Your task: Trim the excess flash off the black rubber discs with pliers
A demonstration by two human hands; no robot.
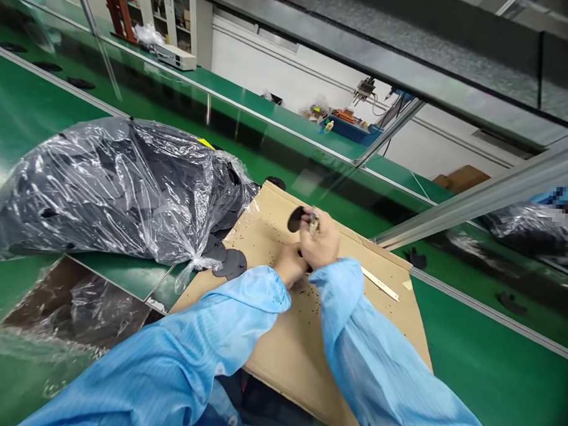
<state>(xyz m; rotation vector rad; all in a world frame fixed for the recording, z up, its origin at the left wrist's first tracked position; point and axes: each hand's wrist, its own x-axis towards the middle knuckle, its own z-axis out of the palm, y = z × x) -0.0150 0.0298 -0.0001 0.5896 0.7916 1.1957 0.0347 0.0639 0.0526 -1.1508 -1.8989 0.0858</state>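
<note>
At the left of the green workbench (488, 369) lies a clear plastic bag (117, 191), bulging with dark flat pieces. Several dark discs (230, 264) have slid out at its corner and lie over the left edge of a cardboard sheet (302, 356), which sits on the bench. Another dark piece (276, 183) sits at the far edge of the sheet, and black crumbs (250, 240) are scattered across the cardboard.

Near the middle of the sheet, both arms reach in wearing light blue sleeves (224, 316). The left hand (289, 266) sits low and close against the right, with its fingers mostly hidden, so what it grips, if anything, cannot be told. The right hand (320, 239) is curled, its fingers pinching a dark disc (295, 218) together with a small pale object (314, 223) above the cardboard.

To the right, a thin pale strip (379, 283) lies on the sheet near its far right edge. Past that edge, a dark scrap (417, 259) rests on the bench, well apart from the hands.
</note>
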